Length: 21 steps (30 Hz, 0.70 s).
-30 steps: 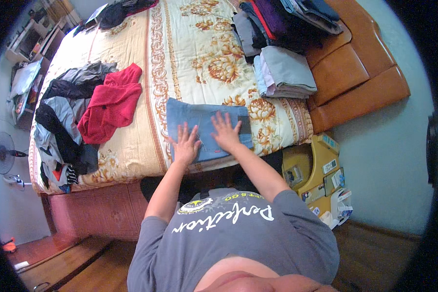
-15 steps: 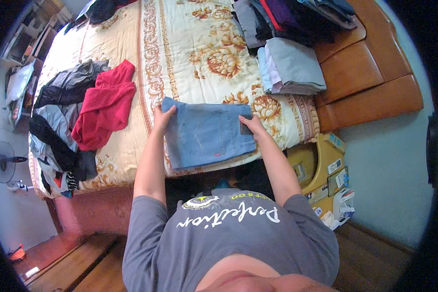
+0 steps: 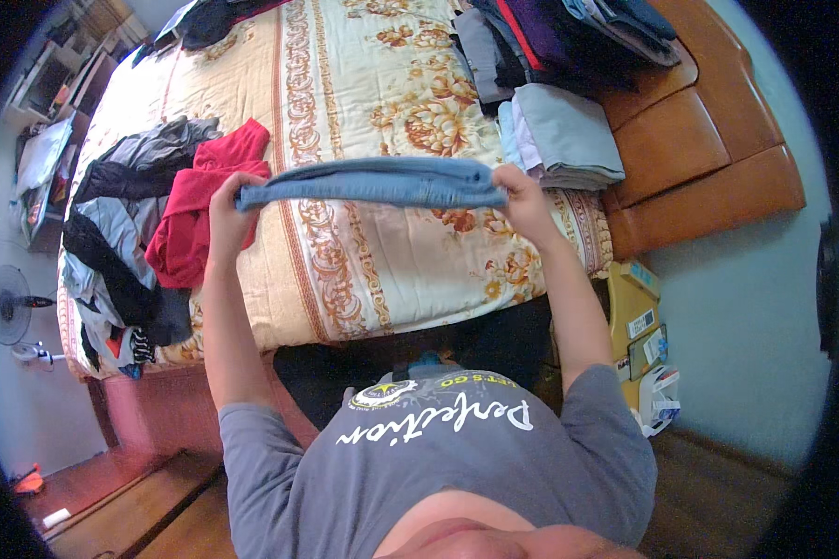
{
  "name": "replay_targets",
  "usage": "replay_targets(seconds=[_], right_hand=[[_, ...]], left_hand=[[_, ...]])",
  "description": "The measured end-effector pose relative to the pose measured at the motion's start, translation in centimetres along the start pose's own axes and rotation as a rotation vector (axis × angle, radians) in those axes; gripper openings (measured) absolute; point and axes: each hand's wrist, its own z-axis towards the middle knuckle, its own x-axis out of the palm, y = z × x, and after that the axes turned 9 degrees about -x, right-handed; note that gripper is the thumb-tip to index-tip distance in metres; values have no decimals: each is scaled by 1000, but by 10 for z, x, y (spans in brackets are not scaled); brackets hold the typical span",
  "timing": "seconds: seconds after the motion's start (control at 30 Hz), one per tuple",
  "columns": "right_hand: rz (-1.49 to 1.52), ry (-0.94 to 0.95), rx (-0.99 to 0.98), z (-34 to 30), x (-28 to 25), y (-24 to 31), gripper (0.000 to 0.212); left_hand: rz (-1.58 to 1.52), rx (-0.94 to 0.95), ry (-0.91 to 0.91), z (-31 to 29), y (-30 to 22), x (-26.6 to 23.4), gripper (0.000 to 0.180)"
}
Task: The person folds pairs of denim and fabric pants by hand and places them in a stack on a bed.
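A pair of blue jeans is stretched out sideways above the bed, seen nearly edge-on as a long narrow band. My left hand is closed round its left end, in front of the red garment. At the opposite end, my right hand grips the corner, close to a stack of folded light-coloured clothes. Both arms reach forward over the near edge of the bed. How the lower part of the jeans hangs cannot be seen from this angle.
A flowered bedspread covers the bed. Loose dark and grey clothes are heaped at the left. Folded dark clothes lie at the far right by a brown padded headboard. A fan stands left; a yellow cabinet stands right.
The jeans have been lifted up and away from me, turning from a broad flat panel to a narrow band. My hands have moved forward and farther apart.
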Motion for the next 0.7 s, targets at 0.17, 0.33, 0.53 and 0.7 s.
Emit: replay_targets(seconds=[0.17, 0.33, 0.53, 0.7], right_hand=[[-445, 98, -341, -70, 46, 6, 15], [-492, 193, -192, -170, 96, -35, 13], [-579, 18, -61, -156, 76, -18, 10], [-820, 361, 240, -101, 137, 5, 52]], left_hand=[[280, 226, -259, -85, 73, 35, 23], [484, -71, -257, -200, 163, 86, 29], [573, -24, -380, -196, 116, 80, 28], [824, 9, -81, -147, 72, 160, 46]])
